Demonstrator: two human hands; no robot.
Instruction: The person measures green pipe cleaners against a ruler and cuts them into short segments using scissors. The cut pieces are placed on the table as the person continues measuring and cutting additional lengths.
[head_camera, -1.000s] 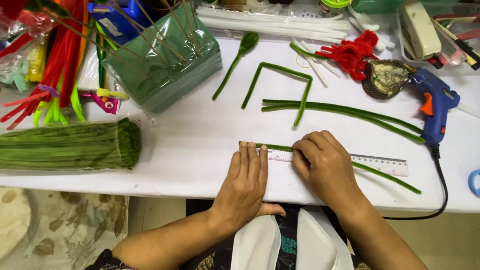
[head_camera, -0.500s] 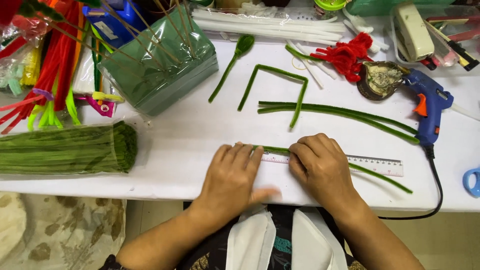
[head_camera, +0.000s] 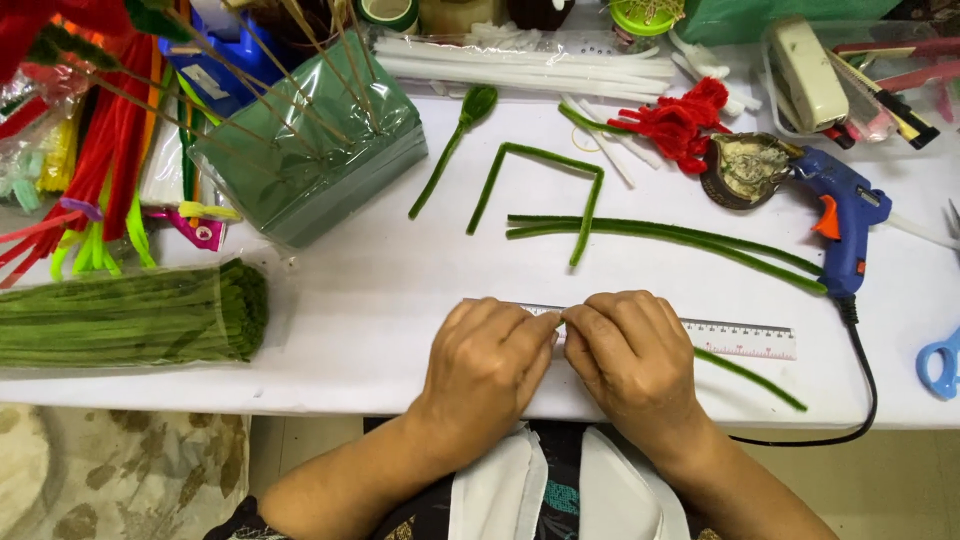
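— Pipe cleaner (head_camera: 752, 378), the green one, is lying along the near edge of the table (head_camera: 360, 300), running under both hands and poking out to the right of them toward the near right corner.

— What are the hands doing?

— Left hand (head_camera: 487, 358) and right hand (head_camera: 632, 352) are sitting knuckle to knuckle, fingers curled down and thumbs meeting in the middle. They are pressing on the clear ruler (head_camera: 740, 338), which is lying just behind the pipe cleaner. Whether they are actually pinching the stem, I cannot tell; the fingers are hiding it.

— And farther out?

— A wrapped bundle of green stems (head_camera: 130, 318) is lying at the near left edge. Two long green stems (head_camera: 660, 238) are stretching across the middle, with a bent green stem (head_camera: 545, 160) just behind them. A blue glue gun (head_camera: 840, 215) is resting toward the right edge, its black cord (head_camera: 868, 380) looping down to the near edge. Blue scissor handles (head_camera: 940, 362) are peeking in at the right edge. A green foam block (head_camera: 310, 165) stuck with sticks is standing at the far left, and white stems (head_camera: 520, 62) are lying along the far edge.
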